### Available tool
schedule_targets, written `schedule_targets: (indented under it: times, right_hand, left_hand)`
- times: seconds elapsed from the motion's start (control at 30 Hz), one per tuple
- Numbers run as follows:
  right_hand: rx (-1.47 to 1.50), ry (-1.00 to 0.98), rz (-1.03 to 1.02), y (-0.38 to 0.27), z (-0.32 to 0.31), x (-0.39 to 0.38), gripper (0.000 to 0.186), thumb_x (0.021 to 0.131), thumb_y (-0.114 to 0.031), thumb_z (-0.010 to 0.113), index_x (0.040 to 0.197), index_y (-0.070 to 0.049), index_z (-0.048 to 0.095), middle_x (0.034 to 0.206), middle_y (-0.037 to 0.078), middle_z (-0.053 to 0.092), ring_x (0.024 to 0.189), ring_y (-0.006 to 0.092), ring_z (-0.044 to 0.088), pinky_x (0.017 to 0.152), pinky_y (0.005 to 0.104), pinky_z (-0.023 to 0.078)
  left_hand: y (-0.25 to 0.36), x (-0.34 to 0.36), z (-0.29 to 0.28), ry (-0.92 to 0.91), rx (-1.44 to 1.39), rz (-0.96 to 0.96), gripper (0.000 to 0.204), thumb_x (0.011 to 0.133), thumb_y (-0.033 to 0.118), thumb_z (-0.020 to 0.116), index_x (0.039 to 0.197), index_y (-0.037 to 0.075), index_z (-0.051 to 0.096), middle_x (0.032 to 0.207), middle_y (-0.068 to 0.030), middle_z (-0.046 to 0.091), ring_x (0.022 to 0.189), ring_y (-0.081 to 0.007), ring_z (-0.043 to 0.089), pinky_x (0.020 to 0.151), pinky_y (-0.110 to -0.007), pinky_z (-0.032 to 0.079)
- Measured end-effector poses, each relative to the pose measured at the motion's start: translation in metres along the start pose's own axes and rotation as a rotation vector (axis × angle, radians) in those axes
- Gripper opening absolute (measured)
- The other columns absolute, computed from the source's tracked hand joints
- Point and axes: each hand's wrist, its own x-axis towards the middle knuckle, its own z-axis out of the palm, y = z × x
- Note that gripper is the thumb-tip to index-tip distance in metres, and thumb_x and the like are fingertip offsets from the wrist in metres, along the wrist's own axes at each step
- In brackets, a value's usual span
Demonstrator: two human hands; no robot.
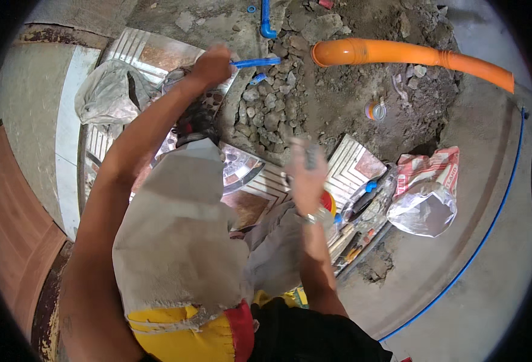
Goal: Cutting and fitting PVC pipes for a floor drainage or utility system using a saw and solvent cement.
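My left hand [213, 65] is closed around one end of a short blue plastic pipe [257, 62], which points right over the rubble. Blurred by motion, my right hand [307, 187] is in front of me, above the edge of the patterned tiles, with a watch or bracelet at the wrist. A small dark grey thing [311, 157] shows at its fingers, too smeared to name. Beyond the pipe, a blue pipe with an elbow fitting [268, 30] lies on the ground. A small blue piece [258, 79] rests on the stones just below the held pipe.
A large orange pipe [374, 52] crosses the dug earth at the far right, with a small open can [376, 110] nearer. Stones [269, 111] fill the middle. Right of the tools stands a red-and-white sack [426, 193]; a blue hose [480, 247] curves along the floor. A crumpled bag [112, 90] lies left.
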Motion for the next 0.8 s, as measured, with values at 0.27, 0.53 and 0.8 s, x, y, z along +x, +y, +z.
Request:
schedule_targets:
  times: [0.27, 0.53, 0.8]
  right_hand:
    - [0.020, -0.043, -0.098, 0.032, 0.076, 0.014, 0.021, 0.093, -0.018, 0.064, 0.104, 0.000, 0.069, 0.080, 0.012, 0.070, 0.071, 0.0204, 0.066, 0.065, 0.0363, 0.050]
    - [0.100, -0.206, 0.150, 0.007, 0.072, 0.013, 0.025, 0.094, -0.019, 0.062, 0.102, 0.004, 0.067, 0.076, 0.019, 0.067, 0.071, 0.0271, 0.068, 0.066, 0.0400, 0.051]
    - [-0.089, -0.085, -0.155, 0.027, 0.094, 0.029, 0.029, 0.094, -0.024, 0.060, 0.101, 0.004, 0.062, 0.073, 0.023, 0.065, 0.069, 0.0404, 0.065, 0.065, 0.0454, 0.050]
  left_hand:
    - [-0.013, 0.003, 0.000, -0.009, -0.113, 0.059, 0.034, 0.081, 0.028, 0.075, 0.086, -0.004, 0.064, 0.088, -0.0261, 0.063, 0.089, -0.0447, 0.063, 0.081, -0.051, 0.051]
    - [-0.007, 0.006, 0.003, 0.060, -0.348, -0.018, 0.033, 0.082, 0.031, 0.072, 0.082, -0.001, 0.066, 0.084, -0.0280, 0.063, 0.083, -0.0468, 0.061, 0.075, -0.054, 0.048]
    - [0.004, 0.008, 0.006, 0.104, -0.339, -0.125, 0.029, 0.076, 0.030, 0.073, 0.079, 0.002, 0.068, 0.079, -0.0262, 0.063, 0.081, -0.0465, 0.061, 0.072, -0.054, 0.049]
